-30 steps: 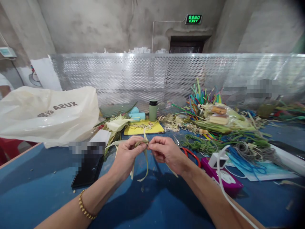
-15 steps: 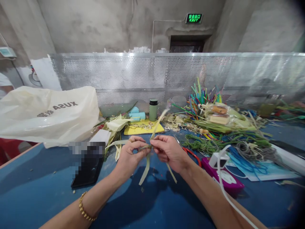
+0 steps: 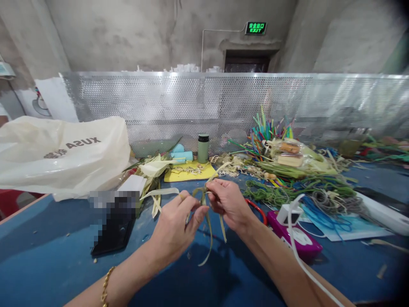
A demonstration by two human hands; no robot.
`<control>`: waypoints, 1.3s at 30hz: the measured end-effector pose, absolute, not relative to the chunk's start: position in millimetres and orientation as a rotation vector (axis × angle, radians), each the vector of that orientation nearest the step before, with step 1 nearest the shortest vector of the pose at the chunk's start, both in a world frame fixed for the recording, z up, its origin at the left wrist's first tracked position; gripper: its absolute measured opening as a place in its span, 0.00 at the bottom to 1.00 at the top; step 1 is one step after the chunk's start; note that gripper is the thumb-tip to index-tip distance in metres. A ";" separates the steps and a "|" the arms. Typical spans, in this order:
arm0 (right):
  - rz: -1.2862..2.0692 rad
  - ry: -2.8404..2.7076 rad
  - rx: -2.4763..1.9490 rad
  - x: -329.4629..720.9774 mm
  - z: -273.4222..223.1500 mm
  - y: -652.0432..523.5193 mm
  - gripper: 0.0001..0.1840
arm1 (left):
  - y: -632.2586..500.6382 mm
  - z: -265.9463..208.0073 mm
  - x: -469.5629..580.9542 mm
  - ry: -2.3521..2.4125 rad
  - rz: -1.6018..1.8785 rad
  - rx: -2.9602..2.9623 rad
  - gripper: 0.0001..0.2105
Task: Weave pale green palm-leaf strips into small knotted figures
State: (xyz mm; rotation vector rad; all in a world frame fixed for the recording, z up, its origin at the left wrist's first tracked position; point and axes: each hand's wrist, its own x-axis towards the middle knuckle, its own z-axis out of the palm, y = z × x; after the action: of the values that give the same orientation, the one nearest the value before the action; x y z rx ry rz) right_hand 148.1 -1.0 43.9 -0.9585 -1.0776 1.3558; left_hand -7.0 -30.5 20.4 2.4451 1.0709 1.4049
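Observation:
Thin, pale green leaf strips (image 3: 209,232) cross and look looped or knotted between my two hands above the blue table. My left hand (image 3: 175,219) pinches some of them between thumb and fingers, and another pale strip (image 3: 161,192) sticks out to its left. On the other side, my right hand (image 3: 231,204) is closed on the strips near the crossing, its fingertips curled. One end points up and away to the right; two ends hang down below the hands. The exact crossing is partly hidden by my fingers.
Left lie a black phone (image 3: 116,230) and a white plastic bag (image 3: 64,157). Ahead are a yellow sheet (image 3: 174,175), a green bottle (image 3: 203,150) and husk scraps. Right are red-handled scissors (image 3: 260,211), green cords (image 3: 268,194), and a purple box (image 3: 302,245) with a white charger cable.
My left hand has shifted slightly right and its fingers have moved at the crossing. The upper strip end now leans lower, and the hanging end has curved. The view has turned slightly.

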 end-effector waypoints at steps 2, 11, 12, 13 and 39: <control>1.375 -1.100 -0.945 146.0 44.0 -2.9 0.14 | -28.3 19.8 -4.1 1.120 1.325 2.343 0.10; 1.351 -1.250 -1.001 142.1 41.4 -8.5 0.12 | -15.4 25.8 -4.4 0.965 1.170 1.734 0.13; 1.336 -1.256 -1.012 142.1 41.4 -8.7 0.12 | -14.9 25.8 -4.7 0.939 1.172 1.700 0.12; 1.324 -1.260 -1.018 142.3 41.5 -8.8 0.12 | -14.4 25.7 -5.0 0.922 1.181 1.672 0.12; 0.603 -1.983 -0.992 161.3 40.3 14.0 0.22 | -6.1 19.4 -5.8 0.804 1.178 1.450 0.10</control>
State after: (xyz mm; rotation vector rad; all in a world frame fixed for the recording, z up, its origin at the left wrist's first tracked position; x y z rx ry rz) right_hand 161.3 14.0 40.3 -0.9921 -1.9831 0.6025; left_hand -5.8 -6.1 19.4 1.4503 0.8040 1.1782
